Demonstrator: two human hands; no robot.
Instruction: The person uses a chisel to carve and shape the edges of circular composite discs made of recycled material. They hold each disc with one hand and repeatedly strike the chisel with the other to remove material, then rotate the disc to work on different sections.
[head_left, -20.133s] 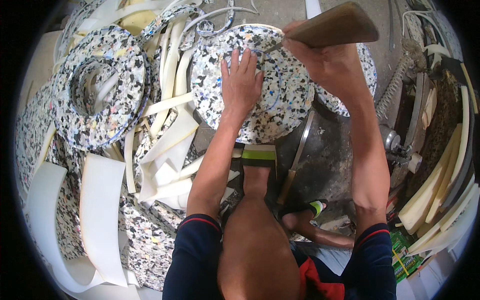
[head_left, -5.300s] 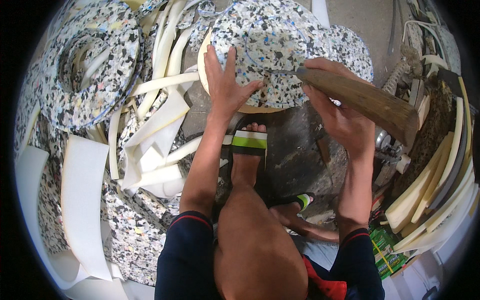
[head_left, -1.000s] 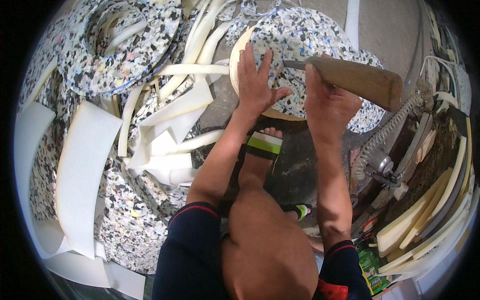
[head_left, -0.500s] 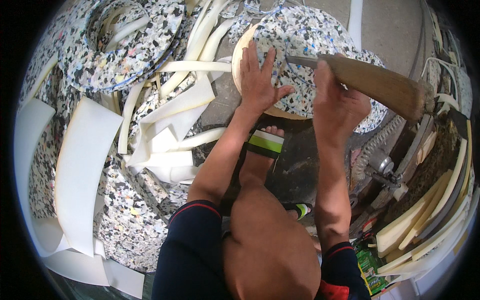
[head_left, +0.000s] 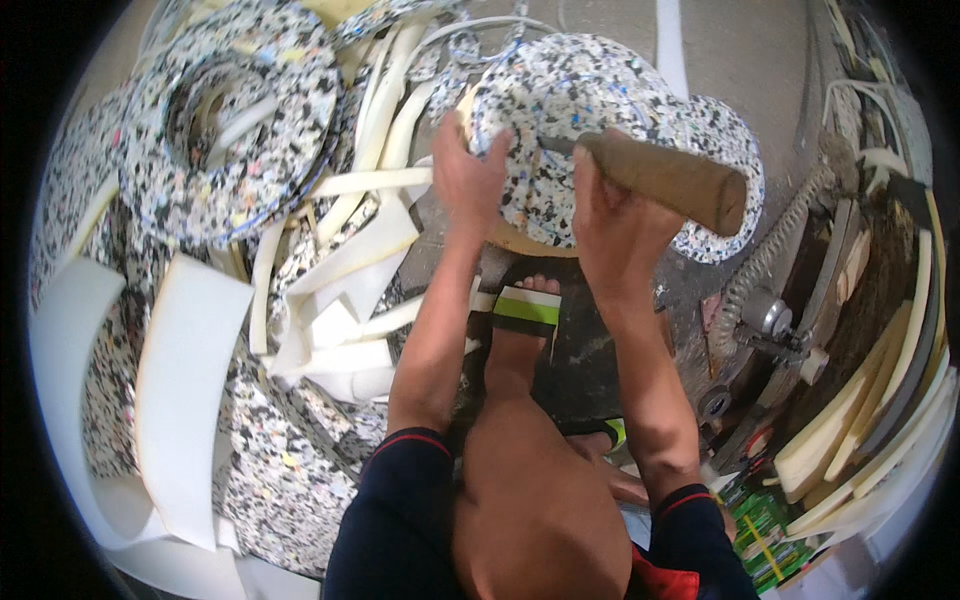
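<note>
A speckled foam disc (head_left: 555,80) with blue marking lies atop a tan round layer (head_left: 525,243), overlapping a second speckled disc (head_left: 725,235) on the right. My left hand (head_left: 470,175) is at the disc's left edge, thumb and fingers apart. My right hand (head_left: 615,225) grips a tool by its long, wide wooden handle (head_left: 690,185). The narrow dark metal blade (head_left: 555,143) points left onto the foam, partly in shadow; whether its tip is sunk in cannot be made out. My sandalled foot (head_left: 525,310) is just below the discs.
Stacked speckled rings (head_left: 280,170) and loose cream and white foam offcuts (head_left: 190,400) crowd the left. On the right lie a coiled hose (head_left: 760,270), a metal fitting (head_left: 770,315), weathered wood, upright curved foam strips (head_left: 890,380) and a green package (head_left: 760,535).
The view has shifted, with the discs slightly lower in frame. My left hand has slid left and down on the disc's edge. My right hand and the tool have moved left relative to the discs.
</note>
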